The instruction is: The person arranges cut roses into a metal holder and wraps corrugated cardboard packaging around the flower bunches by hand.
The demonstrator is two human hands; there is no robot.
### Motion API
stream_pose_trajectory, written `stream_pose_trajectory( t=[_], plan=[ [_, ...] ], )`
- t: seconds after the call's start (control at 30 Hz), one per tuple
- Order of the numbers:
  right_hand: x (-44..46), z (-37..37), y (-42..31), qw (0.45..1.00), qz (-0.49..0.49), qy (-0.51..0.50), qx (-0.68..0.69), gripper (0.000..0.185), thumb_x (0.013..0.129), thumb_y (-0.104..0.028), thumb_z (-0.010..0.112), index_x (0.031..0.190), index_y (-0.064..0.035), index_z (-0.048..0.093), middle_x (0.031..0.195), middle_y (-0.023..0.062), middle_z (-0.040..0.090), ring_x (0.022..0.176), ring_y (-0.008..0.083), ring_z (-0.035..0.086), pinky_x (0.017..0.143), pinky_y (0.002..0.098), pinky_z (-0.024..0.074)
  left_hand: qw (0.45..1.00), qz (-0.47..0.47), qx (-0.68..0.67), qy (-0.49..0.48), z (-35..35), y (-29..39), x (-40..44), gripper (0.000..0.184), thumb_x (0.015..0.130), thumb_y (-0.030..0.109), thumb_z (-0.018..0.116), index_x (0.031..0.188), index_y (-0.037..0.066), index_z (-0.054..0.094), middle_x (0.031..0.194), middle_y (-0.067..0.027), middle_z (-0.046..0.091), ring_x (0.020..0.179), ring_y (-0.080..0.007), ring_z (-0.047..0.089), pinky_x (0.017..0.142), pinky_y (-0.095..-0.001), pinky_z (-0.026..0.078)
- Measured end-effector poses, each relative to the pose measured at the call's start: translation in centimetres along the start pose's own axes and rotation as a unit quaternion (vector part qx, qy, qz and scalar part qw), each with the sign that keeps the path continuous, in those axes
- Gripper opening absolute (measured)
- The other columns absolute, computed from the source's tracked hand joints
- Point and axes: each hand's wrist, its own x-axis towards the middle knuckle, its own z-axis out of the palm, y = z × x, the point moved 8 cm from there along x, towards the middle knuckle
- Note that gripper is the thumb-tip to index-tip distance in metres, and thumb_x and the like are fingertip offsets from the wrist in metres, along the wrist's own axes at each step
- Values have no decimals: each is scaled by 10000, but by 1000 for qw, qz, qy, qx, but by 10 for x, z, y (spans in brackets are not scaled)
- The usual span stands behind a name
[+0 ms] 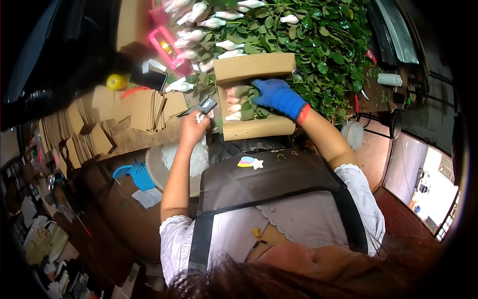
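Note:
In my left hand (193,130) is a grey metal hand tool that looks like a plier stapler (205,106), with the fingers closed round its handle. It is just left of a sheet of corrugated cardboard (259,130), whose far and near sides are folded up. Several pale pink roses (233,105) lie on the sheet, heads to the left and leaves to the right. My right hand (278,94), in a blue glove, presses on their leafy stems. Its fingers are curled and partly hidden among the leaves.
Netted rose heads (196,35) and a mass of leafy stems (323,55) cover the far table. To the left stand cut cardboard pieces (149,110), a phone (152,78), yellow tape (116,81) and a pink tape dispenser (169,50). Below are a round tub (155,167) and a blue basket (142,177).

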Motion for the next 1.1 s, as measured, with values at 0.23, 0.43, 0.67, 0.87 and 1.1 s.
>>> stream_pose_trajectory(
  t=[0.23,0.43,0.67,0.87,1.1],
  plan=[
    [-3,60,-33,971,-133,-133,-147,274,897,-364,610,1075,-167,679,909,139,714,865,356,687,758,474,534,969,42,196,-141,55,33,15,413,825,430,771,1030,79,699,906,-166,724,853,-325,699,762,-404,521],
    [15,90,-46,949,-147,-148,-234,243,889,-155,582,1041,-32,727,1028,135,740,935,286,719,763,439,547,983,42,127,-129,68,22,17,356,899,399,702,1019,64,720,887,-159,721,808,-315,682,754,-387,513],
    [32,127,-35,949,-171,-120,-238,223,897,-175,579,956,-67,765,969,113,749,887,289,716,780,453,534,988,12,124,89,15,24,-30,303,930,362,622,948,63,671,892,-204,682,844,-418,654,718,-476,505],
    [59,176,-26,963,-260,-38,-65,258,944,-249,519,1168,-159,609,1138,91,667,1085,269,623,920,465,479,826,-40,553,-104,-67,-14,-107,381,803,455,729,938,99,737,963,-151,717,929,-370,653,831,-457,505],
    [94,233,4,842,-390,9,373,373,969,-302,491,1333,-218,479,1251,79,608,1228,250,550,1041,440,427,992,126,2,4,38,58,-1,846,690,334,888,1338,19,444,1236,-194,554,1168,-374,538,987,-458,443]
  ],
)
